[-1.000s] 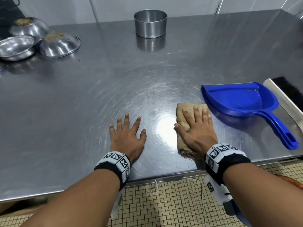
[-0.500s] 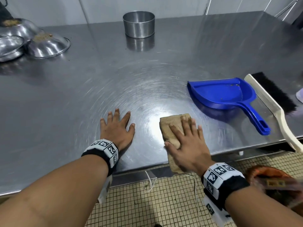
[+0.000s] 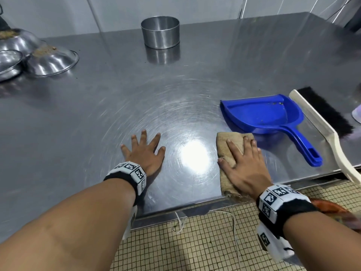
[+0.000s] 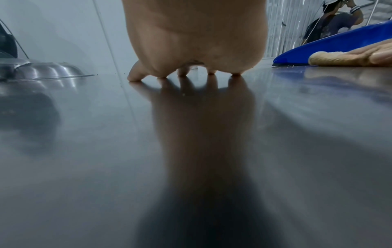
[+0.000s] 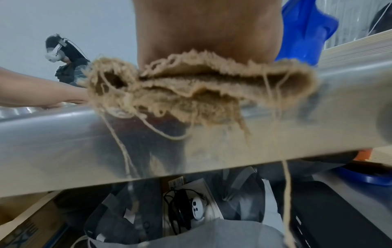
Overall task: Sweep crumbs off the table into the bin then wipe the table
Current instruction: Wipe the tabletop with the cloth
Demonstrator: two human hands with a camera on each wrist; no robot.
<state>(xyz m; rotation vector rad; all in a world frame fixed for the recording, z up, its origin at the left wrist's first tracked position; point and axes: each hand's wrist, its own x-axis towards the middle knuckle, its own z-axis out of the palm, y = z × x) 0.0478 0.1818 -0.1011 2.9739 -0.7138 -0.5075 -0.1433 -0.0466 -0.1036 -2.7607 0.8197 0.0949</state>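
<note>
My right hand lies flat with straight fingers on a folded tan cloth, pressing it onto the steel table near the front edge. The cloth's frayed end hangs over that edge. My left hand rests palm-down with spread fingers on the bare steel, left of a bright glare spot; its fingertips touch the surface. A blue dustpan lies just beyond the cloth, and a cream-handled brush with black bristles sits to its right.
A round steel tin stands at the back centre. Upturned steel bowls with crumbs on them crowd the back left. Tiled floor lies below the table edge; a reddish object shows behind my right wrist.
My right hand slid the cloth toward me to the table edge, then pushed it back out toward the dustpan. The left hand stayed flat on the table.
</note>
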